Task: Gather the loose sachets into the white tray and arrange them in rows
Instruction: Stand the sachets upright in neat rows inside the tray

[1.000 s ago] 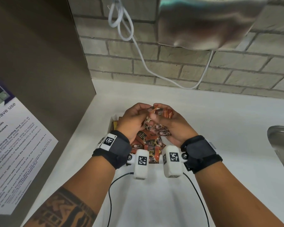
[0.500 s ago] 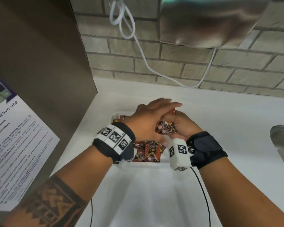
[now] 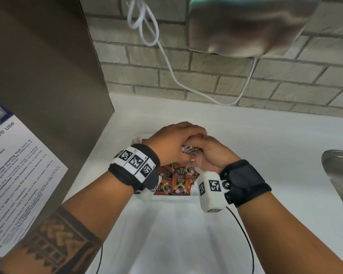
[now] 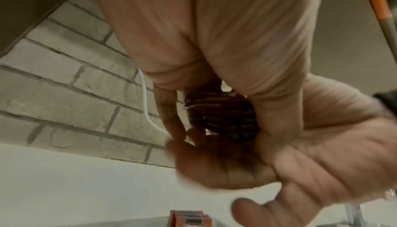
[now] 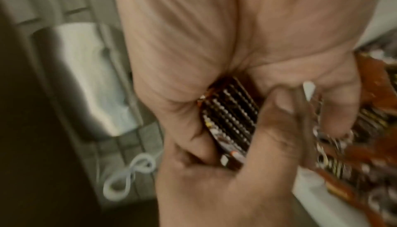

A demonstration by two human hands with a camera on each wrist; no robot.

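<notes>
Sachet stack (image 3: 192,149): gripped by right hand (image 3: 210,155), left hand (image 3: 174,143) curled over, squaring edges above tray (image 3: 194,194).

Two hands, left hand (image 3: 173,143) and right hand (image 3: 212,153), one stack of sachets (image 5: 229,120) between them, its number unclear; one white tray (image 3: 194,191); one sink (image 3: 339,171); one white cable (image 3: 166,56); one poster (image 3: 12,175).

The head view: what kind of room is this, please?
Probably a shared office or staff kitchenette: a posted microwave-use notice, a steel sink in the white counter, and coffee sachets in a tray.
</notes>
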